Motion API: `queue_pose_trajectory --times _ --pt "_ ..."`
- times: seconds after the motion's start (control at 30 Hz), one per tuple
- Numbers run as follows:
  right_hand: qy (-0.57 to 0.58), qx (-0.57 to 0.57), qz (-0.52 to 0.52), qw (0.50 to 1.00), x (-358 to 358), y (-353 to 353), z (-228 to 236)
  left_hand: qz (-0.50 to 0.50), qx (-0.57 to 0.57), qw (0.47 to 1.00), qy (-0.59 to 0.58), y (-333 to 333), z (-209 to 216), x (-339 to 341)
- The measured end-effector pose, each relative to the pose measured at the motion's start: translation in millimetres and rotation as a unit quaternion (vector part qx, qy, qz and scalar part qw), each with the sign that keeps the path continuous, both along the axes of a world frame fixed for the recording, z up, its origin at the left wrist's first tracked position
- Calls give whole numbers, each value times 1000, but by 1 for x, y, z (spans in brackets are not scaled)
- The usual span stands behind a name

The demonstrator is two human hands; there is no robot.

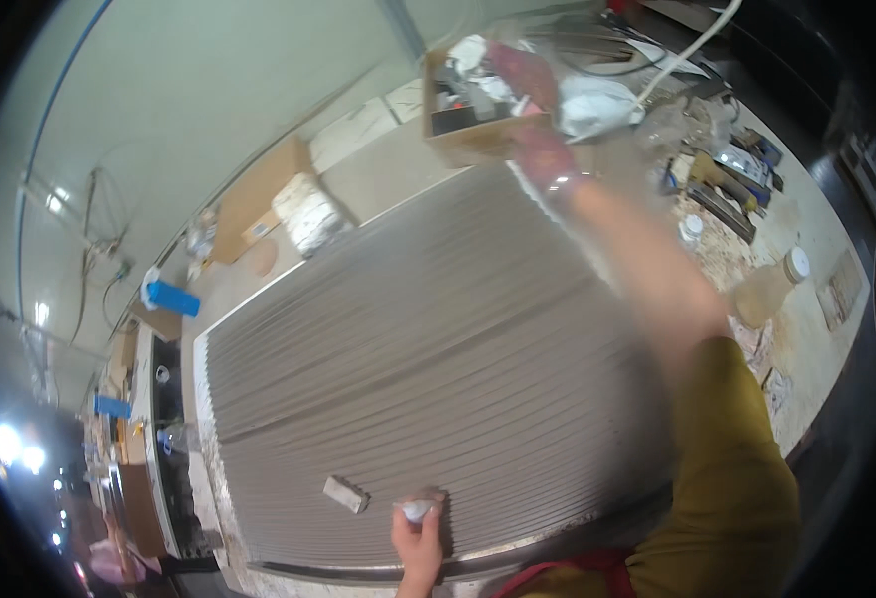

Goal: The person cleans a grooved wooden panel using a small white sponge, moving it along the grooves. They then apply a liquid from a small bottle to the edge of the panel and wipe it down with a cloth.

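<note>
A large grey panel with fine parallel ridges (pixel 388 339) lies across the table before me. Near its front edge my left hand (pixel 418 540) is closed around a small pale, rounded object (pixel 417 510), whose kind I cannot make out. Left of that hand, a small whitish block (pixel 345 493) rests on the ridges. My right arm stretches over the panel's right side, and my right hand (pixel 543 149) is at the front edge of an open cardboard box (pixel 473 145). Motion smears its fingers, so what they touch is unclear. The box contains white crumpled material and dark pieces.
Hand tools (pixel 722 194) and clear plastic clutter the table's right side, with a white-lidded jar (pixel 772 289) and a small white bottle (pixel 692 229). A white wrapped bundle (pixel 308 214) lies beyond the panel. A blue bottle (pixel 173 298) is at the left; a pale hose (pixel 692 50) hangs at back right.
</note>
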State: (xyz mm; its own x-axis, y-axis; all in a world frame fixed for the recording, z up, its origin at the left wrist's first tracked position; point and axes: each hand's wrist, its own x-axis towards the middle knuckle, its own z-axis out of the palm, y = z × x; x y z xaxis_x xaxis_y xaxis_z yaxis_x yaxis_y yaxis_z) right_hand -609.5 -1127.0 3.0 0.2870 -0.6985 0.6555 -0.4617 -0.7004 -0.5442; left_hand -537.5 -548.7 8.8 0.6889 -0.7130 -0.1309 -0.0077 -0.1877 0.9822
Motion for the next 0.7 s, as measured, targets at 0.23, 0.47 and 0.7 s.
queue_pose_trajectory --times 0.23,0.47,0.7 --pt "137 -29 -53 989 31 11 12 91 35 995 7 19 -25 0" --pt "190 4 -116 975 -111 6 23 74 39 995 -47 12 -13 -7" --pt "399 223 -189 869 -223 12 38 62 51 996 -29 15 -7 -4"
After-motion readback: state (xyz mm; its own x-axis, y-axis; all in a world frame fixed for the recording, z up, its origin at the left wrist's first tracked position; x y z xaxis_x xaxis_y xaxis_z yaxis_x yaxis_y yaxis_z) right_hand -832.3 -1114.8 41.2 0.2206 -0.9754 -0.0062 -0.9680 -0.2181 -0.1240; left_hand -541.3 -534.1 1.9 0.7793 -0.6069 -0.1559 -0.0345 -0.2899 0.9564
